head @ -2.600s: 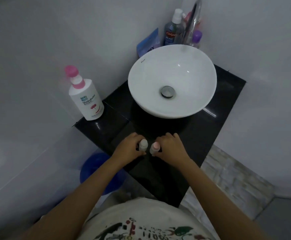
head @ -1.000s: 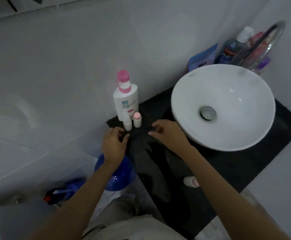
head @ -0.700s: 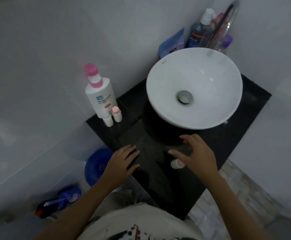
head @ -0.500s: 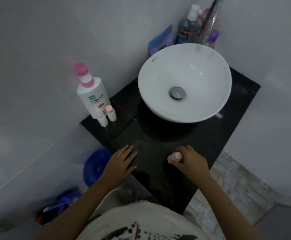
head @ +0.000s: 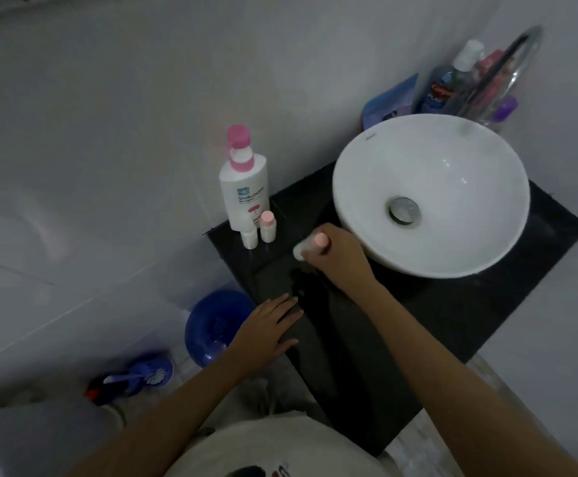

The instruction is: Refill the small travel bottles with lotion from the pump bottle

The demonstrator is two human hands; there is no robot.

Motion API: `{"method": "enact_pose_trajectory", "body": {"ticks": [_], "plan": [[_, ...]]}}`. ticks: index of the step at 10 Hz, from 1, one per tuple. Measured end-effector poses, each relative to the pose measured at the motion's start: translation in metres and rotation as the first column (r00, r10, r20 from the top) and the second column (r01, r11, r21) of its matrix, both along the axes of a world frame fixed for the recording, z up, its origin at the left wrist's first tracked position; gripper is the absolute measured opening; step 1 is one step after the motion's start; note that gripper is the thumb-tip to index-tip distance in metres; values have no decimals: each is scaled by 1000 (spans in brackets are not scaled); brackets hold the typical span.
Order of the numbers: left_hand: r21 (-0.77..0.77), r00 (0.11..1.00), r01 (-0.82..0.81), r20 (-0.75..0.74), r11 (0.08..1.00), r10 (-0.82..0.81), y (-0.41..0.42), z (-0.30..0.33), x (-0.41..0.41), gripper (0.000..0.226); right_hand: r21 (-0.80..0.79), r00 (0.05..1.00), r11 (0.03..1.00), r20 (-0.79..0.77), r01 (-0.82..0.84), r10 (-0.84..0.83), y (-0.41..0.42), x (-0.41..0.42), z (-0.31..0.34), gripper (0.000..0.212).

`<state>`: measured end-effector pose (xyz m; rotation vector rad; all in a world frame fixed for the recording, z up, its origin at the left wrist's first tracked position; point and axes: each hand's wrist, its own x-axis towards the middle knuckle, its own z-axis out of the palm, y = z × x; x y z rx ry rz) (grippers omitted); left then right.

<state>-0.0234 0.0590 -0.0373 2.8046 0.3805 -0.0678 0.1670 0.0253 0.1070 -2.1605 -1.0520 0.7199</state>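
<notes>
The white pump bottle point(head: 244, 194) with a pink pump head stands at the back left corner of the black counter point(head: 452, 315). Two small travel bottles stand just in front of it: a white-capped one point(head: 249, 237) and a pink-capped one point(head: 267, 226). My right hand point(head: 335, 253) holds a third small bottle point(head: 311, 244) with a pink cap, tilted, to the right of those two and close to the basin. My left hand point(head: 267, 330) rests flat on the counter's front left edge, fingers spread, holding nothing.
A white bowl basin point(head: 432, 194) fills the counter's right side, with a chrome tap point(head: 507, 70) and several toiletry bottles point(head: 449, 84) behind it. Below the counter on the floor are a blue round container point(head: 215, 327) and a blue brush point(head: 136, 375).
My right hand picked the third small bottle up from the counter's front edge and carried it back toward the two bottles by the pump bottle. My left hand stayed on the counter edge.
</notes>
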Motion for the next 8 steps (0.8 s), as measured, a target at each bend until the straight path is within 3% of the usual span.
{"method": "enact_pose_trajectory", "body": {"ticks": [2,4,6,8], "plan": [[26,1000,-9,13,1000,9,-3,0,-1,55,-171,985,982,136,-77,101,82,16,-14,26],[14,1000,-27,15,1000,26,-5,2,-1,53,-328,959,931,170,-164,228,106,21,-35,21],[23,999,-34,-9,999,34,-7,3,-1,53,-317,952,927,160,-200,260,109,20,-38,27],[57,999,-40,15,998,39,-6,4,-2,54,-199,988,973,71,-118,135,83,23,-46,53]]}}
